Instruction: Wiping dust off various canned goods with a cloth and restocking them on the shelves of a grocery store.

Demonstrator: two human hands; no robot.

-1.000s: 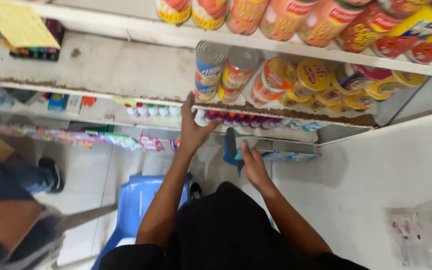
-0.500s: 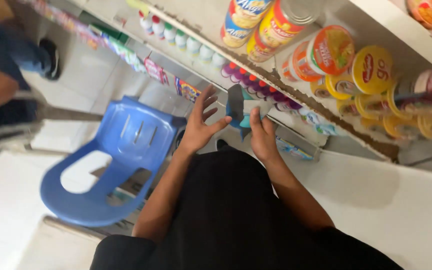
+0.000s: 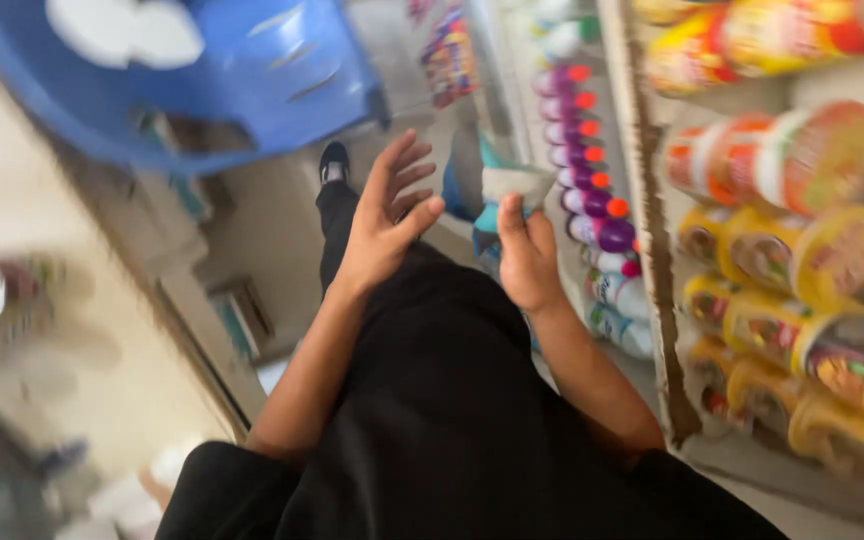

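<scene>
Two bare hands are up in front of a person in a black top, and the view is smeared with motion blur. Compared with half a second ago the camera has swung hard: the blue plastic chair (image 3: 252,80) that sat low on the left then now fills the upper left, and the shelving runs down the right edge. The hands themselves have hardly changed, so the hold looks kept rather than new. The right hand (image 3: 527,255) is wrapped around a small pale, teal-bottomed container (image 3: 514,195), fingers closed on its lower part; the container sits just in front of the shelf front, close to a row of purple bottles (image 3: 592,175) with red caps. The left hand (image 3: 387,215) is spread wide, fingers splayed, holding nothing, just beside the container but not touching it. Counts: one chair, one held container, roughly seven or eight purple bottles in the row, though blur makes that loose. On the nearer shelf (image 3: 652,250) lie stacked round snack canisters (image 3: 792,260), yellow and orange, about eight to ten showing, with more cut off at the frame edges. One black shoe (image 3: 334,162) shows on the pale floor below the left hand. A hanging strip of coloured packets (image 3: 449,60) shows at top centre, too blurred to count.
</scene>
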